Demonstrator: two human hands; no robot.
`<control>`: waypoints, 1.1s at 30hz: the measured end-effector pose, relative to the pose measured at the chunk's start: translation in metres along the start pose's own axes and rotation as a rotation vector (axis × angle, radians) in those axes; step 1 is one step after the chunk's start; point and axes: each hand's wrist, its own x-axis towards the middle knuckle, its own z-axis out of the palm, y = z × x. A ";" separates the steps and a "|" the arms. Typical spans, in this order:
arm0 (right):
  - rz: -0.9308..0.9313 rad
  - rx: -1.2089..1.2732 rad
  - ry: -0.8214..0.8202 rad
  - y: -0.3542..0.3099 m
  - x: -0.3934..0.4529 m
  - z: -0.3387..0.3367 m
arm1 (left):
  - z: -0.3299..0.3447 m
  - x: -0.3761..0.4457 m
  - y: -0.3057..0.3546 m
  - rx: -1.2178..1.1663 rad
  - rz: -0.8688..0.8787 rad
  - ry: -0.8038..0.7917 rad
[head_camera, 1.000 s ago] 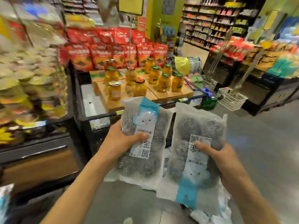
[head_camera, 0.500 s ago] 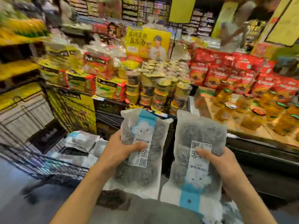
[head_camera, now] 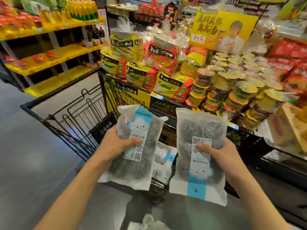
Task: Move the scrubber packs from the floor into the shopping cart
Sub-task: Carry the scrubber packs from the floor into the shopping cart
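since half a second ago the view has swung left, bringing the black wire shopping cart (head_camera: 78,117) to sit directly ahead. left hand (head_camera: 114,146) grips one scrubber pack (head_camera: 132,146), right hand (head_camera: 216,155) grips a second scrubber pack (head_camera: 201,156), both held upright above the cart. more packs (head_camera: 164,161) lie in the cart between them. instant noodles (head_camera: 149,67) are stacked behind.

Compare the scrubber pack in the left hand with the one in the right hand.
The left pack, gripped by the left hand, has its blue band at the top and its label reads upright. The right pack, gripped by the right hand, is flipped: blue band at the bottom, print upside down. The left pack tilts; the right one hangs straighter. Both are translucent bags of grey metal scrubbers.
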 end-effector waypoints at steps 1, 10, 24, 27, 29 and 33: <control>-0.001 -0.026 0.000 0.000 0.016 0.008 | -0.006 0.017 -0.001 0.014 -0.009 -0.005; 0.081 -0.353 -0.046 0.039 0.201 0.079 | -0.045 0.209 -0.039 0.315 -0.045 -0.091; 0.424 -1.059 -0.484 0.212 0.380 0.186 | -0.024 0.479 -0.196 1.185 0.073 -0.775; 0.448 -1.150 -0.501 0.248 0.405 0.202 | -0.004 0.518 -0.228 1.258 0.093 -0.908; 0.453 -1.198 -0.522 0.266 0.415 0.212 | 0.010 0.535 -0.242 1.302 0.091 -0.993; 0.389 -1.279 -0.467 0.281 0.421 0.223 | 0.036 0.559 -0.259 1.543 0.270 -1.036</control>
